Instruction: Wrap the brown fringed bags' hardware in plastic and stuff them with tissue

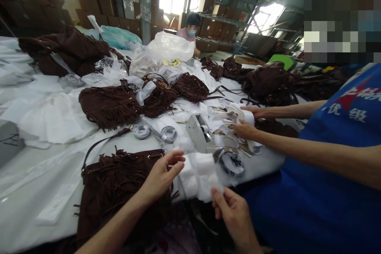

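A translucent white packing sheet (205, 170), folded and soft-looking, lies at the table's near edge. My right hand (233, 210) pinches its lower right corner between thumb and fingers. At the sheet's upper left is my left hand (162, 172), its fingers bent and the thumb apart from them, with nothing visible between. Beneath my left forearm lies a dark brown fringed bag (119, 178) with eyelets and a strap (101, 143). A grey tape dispenser (198, 133) stands just beyond the sheet. Right of the sheet sits a bagged dark coiled strap (231, 163).
A co-worker in a blue apron (297, 190) stands close on the right, both hands (247, 127) on a white roll-like bundle. More fringed bags (110, 105), plastic-wrapped coils (169, 134) and brown tags (238, 147) cover the table. Another person (190, 31) is across it.
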Motion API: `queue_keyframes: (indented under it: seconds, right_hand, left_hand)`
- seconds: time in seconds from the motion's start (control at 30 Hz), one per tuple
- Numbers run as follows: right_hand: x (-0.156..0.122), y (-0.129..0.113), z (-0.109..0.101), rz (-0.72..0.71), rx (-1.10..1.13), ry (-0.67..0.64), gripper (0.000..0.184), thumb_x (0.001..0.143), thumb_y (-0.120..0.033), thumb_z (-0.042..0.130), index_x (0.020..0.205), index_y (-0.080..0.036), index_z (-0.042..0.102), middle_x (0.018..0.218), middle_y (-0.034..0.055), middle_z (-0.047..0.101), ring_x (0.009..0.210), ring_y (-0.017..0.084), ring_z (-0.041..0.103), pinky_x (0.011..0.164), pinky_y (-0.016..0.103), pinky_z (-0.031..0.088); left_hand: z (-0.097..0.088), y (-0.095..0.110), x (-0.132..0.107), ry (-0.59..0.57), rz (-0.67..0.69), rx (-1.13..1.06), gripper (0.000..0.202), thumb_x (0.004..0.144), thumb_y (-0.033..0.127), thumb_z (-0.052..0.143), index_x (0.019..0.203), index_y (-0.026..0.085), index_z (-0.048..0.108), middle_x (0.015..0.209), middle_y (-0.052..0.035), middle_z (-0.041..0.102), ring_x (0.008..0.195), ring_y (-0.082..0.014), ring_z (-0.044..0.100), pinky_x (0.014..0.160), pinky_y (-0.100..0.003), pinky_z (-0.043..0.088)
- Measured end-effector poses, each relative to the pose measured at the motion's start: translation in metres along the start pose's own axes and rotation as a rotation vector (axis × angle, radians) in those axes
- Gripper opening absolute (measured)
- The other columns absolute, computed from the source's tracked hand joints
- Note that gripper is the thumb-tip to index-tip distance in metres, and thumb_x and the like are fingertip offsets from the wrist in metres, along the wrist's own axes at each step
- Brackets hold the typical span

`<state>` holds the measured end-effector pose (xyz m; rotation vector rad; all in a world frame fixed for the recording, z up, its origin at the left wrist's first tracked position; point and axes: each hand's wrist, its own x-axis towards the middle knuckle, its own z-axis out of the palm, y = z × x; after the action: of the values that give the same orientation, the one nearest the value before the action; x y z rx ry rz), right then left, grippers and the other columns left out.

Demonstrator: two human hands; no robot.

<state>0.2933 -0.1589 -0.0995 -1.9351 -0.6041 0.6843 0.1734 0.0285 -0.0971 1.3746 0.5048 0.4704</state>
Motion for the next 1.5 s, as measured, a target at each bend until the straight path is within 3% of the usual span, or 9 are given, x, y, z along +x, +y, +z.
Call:
queue_keyframes:
  seconds: [0.1, 0.2, 0.33, 0.63, 0.9, 1.0, 1.13, 1.3, 1.5]
  right_hand:
    - [0.031, 0.022, -0.023, 0.015, -0.055, 0.042, 0.045, 0.077, -0.059, 0.059, 0.059, -0.018, 0.056, 0.043, -0.0014, 0.051, 0.039, 0.011, 0.044, 0.042, 0.023, 0.033]
    - [0.057, 0.048, -0.025, 0.069, -0.136, 0.018, 0.046, 0.074, -0.059, 0.057, 0.054, -0.018, 0.054, 0.043, -0.0002, 0.053, 0.036, 0.012, 0.045, 0.040, 0.023, 0.031]
    - [0.072, 0.067, -0.017, 0.127, -0.259, 0.042, 0.041, 0.076, -0.053, 0.052, 0.054, -0.019, 0.054, 0.042, 0.0006, 0.055, 0.037, 0.014, 0.051, 0.040, 0.023, 0.033]
    - [0.071, 0.052, -0.011, 0.123, -0.505, 0.069, 0.039, 0.083, -0.043, 0.046, 0.054, -0.019, 0.055, 0.042, 0.0022, 0.058, 0.044, 0.017, 0.058, 0.049, 0.025, 0.037]
    - [0.054, 0.033, -0.021, -0.073, -0.954, 0.203, 0.047, 0.086, -0.057, 0.051, 0.083, -0.014, 0.069, 0.070, 0.0130, 0.070, 0.065, 0.027, 0.067, 0.056, 0.031, 0.042]
    - [0.045, 0.017, -0.016, -0.358, -0.875, 0.283, 0.047, 0.090, -0.055, 0.048, 0.102, -0.014, 0.066, 0.088, 0.0136, 0.071, 0.079, 0.027, 0.067, 0.068, 0.034, 0.048]
    - [0.048, 0.000, 0.010, -0.765, -0.804, 0.157, 0.049, 0.093, -0.048, 0.048, 0.123, -0.010, 0.053, 0.112, 0.0169, 0.065, 0.104, 0.028, 0.059, 0.089, 0.039, 0.043]
    - [0.065, 0.005, 0.031, -0.828, -0.992, -0.013, 0.012, 0.094, -0.019, 0.048, 0.097, -0.016, 0.060, 0.076, 0.0052, 0.064, 0.072, 0.020, 0.057, 0.068, 0.033, 0.038]
    - [0.073, 0.031, 0.037, -0.880, -1.039, -0.059, 0.018, 0.089, -0.004, 0.046, 0.080, -0.017, 0.056, 0.072, 0.0031, 0.058, 0.066, 0.017, 0.053, 0.063, 0.030, 0.035]
  left_hand:
    - [-0.009, 0.005, 0.041, -0.349, 0.299, 0.495, 0.027, 0.082, 0.026, 0.066, 0.108, 0.022, 0.068, 0.110, -0.0079, 0.067, 0.103, -0.0252, 0.057, 0.091, -0.035, 0.040]
    - [-0.002, -0.002, 0.076, -0.677, 0.441, 0.924, 0.038, 0.074, 0.018, 0.073, 0.112, 0.022, 0.065, 0.116, -0.0083, 0.065, 0.112, -0.0283, 0.051, 0.095, -0.036, 0.036]
    - [0.017, -0.020, 0.101, -0.830, 0.415, 1.348, 0.047, 0.063, 0.019, 0.081, 0.107, 0.020, 0.064, 0.111, -0.0107, 0.064, 0.106, -0.0310, 0.052, 0.091, -0.040, 0.038]
    - [0.033, -0.027, 0.109, -0.885, 0.347, 1.574, 0.034, 0.063, 0.029, 0.081, 0.089, 0.013, 0.066, 0.098, -0.0178, 0.066, 0.096, -0.0341, 0.055, 0.080, -0.043, 0.040]
    - [0.017, -0.028, 0.100, -0.967, 0.464, 1.534, 0.012, 0.079, 0.028, 0.069, 0.087, 0.021, 0.063, 0.078, -0.0029, 0.067, 0.078, -0.0214, 0.059, 0.072, -0.033, 0.034]
    - [0.005, -0.021, 0.088, -0.873, 0.504, 1.505, 0.010, 0.088, 0.029, 0.058, 0.090, 0.019, 0.058, 0.079, -0.0034, 0.066, 0.079, -0.0210, 0.059, 0.070, -0.034, 0.032]
    - [-0.004, -0.007, 0.070, -0.652, 0.612, 1.436, 0.011, 0.092, 0.027, 0.052, 0.085, 0.019, 0.053, 0.081, -0.0027, 0.063, 0.078, -0.0205, 0.055, 0.068, -0.034, 0.030]
    - [-0.012, -0.016, 0.054, -0.556, 0.604, 1.455, 0.013, 0.095, 0.028, 0.047, 0.089, 0.018, 0.051, 0.083, -0.0034, 0.061, 0.078, -0.0210, 0.053, 0.068, -0.035, 0.032]
    - [-0.011, -0.041, 0.043, -0.516, 0.663, 1.515, 0.012, 0.094, 0.028, 0.049, 0.099, 0.017, 0.052, 0.091, -0.0066, 0.062, 0.088, -0.0241, 0.054, 0.087, -0.042, 0.034]
